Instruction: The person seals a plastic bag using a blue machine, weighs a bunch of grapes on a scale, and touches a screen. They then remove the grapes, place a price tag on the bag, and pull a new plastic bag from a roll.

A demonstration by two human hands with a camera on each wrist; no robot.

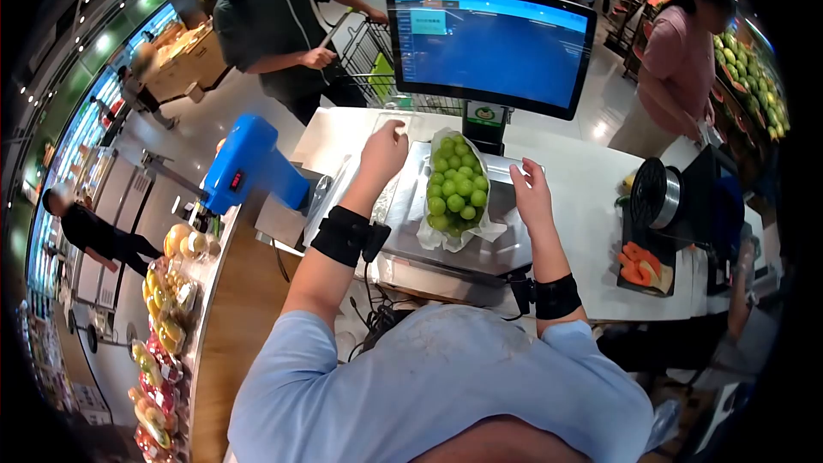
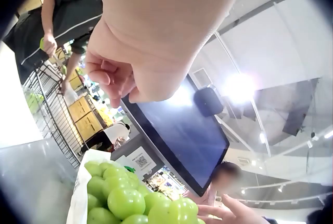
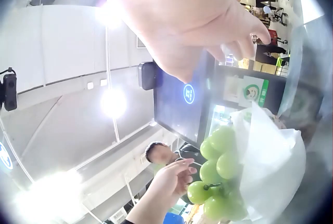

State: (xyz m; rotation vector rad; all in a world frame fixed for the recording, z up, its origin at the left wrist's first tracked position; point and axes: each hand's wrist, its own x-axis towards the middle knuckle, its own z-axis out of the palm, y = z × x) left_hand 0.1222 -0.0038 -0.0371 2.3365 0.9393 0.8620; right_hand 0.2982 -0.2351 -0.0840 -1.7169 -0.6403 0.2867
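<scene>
A bunch of green grapes [image 1: 457,178] in white paper [image 1: 470,236] lies on the metal weighing plate [image 1: 403,236] of a counter scale. My left hand [image 1: 385,153] is held up to the left of the grapes, apart from them, its fingers loosely bent around nothing. To the right of the bunch is my right hand [image 1: 533,195], relaxed and holding nothing. In the left wrist view the grapes [image 2: 127,198] are below my left hand [image 2: 135,63]. The right wrist view has my right hand [image 3: 208,37] over the grapes [image 3: 218,172] and their paper wrap [image 3: 270,156].
Behind the plate stands a wide screen [image 1: 493,47]. A blue device [image 1: 249,167] is at the left, above packed fruit [image 1: 163,317]. On the right side of the counter [image 1: 579,206] are a tape reel [image 1: 658,195] and orange gloves [image 1: 643,266]. A person with a cart [image 1: 369,56] stands across.
</scene>
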